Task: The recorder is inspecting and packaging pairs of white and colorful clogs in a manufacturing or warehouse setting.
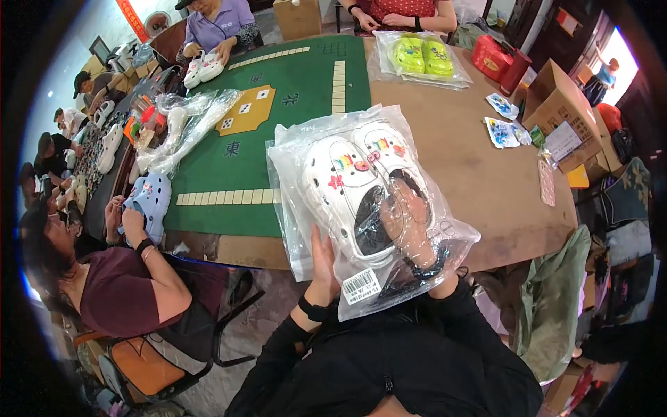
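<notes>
A pair of white clogs (pixel 324 175) with colourful charms lies in a clear plastic bag (pixel 455 235), toes away from me, over the table's near edge. My right hand (pixel 408 219) reaches inside the bag, its wrist seen through the plastic. Its fingers grip at the opening of the right clog, and the fingertips are partly hidden there. Outside the bag, my left hand (pixel 322 264) holds its left side beside the left clog's heel. A white barcode label (pixel 360 285) sits on the bag's near left corner.
On the table (pixel 497 208) are a green mat (pixel 208 163) with tile patterns, bagged lime clogs (pixel 422 55), small packets (pixel 501 132) and a cardboard box (pixel 564 115). At left, a co-worker handles a blue clog (pixel 154 201); across, another holds white clogs (pixel 204 69).
</notes>
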Demonstrator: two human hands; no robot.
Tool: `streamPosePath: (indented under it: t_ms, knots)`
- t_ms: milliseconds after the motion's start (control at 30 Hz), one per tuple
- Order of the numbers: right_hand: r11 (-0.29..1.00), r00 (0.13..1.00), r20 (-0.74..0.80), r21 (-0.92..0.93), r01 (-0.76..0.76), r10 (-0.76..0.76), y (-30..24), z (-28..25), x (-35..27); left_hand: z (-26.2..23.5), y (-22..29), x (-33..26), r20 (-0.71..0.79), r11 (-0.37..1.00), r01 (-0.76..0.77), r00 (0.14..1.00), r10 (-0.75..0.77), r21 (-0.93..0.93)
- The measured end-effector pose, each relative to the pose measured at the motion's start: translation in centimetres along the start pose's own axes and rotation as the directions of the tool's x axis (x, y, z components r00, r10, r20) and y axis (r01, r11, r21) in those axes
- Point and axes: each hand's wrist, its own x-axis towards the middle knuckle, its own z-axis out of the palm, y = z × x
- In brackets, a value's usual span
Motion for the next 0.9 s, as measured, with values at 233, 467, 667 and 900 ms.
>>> streamPosePath:
  t_ms: [233, 467, 667, 900]
  knots:
    - [0.995, 0.999, -0.03, -0.092, 0.026, -0.029, 1.2, 0.6, -1.2, 0.0, -0.3, 0.2, 0.009, 1.0, 0.022, 1.0, -0.022, 0.006]
    - [0.983, 0.996, -0.055, -0.175, 0.053, -0.064, 1.7, 1.4, -1.5, -1.6, -1.0, 0.9, 0.014, 0.999, -0.026, 1.0, 0.025, 0.021]
    - [0.989, 0.985, -0.121, -0.094, 0.111, -0.122, 1.3, 1.0, -0.7, -1.1, -0.8, 0.9, 0.025, 1.0, 0.001, 1.0, -0.001, -0.002]
    - [0.974, 0.993, 0.079, -0.216, -0.068, 0.087, 2.6, 2.3, -0.8, 1.1, -0.3, -0.7, -0.117, 0.971, 0.106, 0.99, -0.082, 0.213]
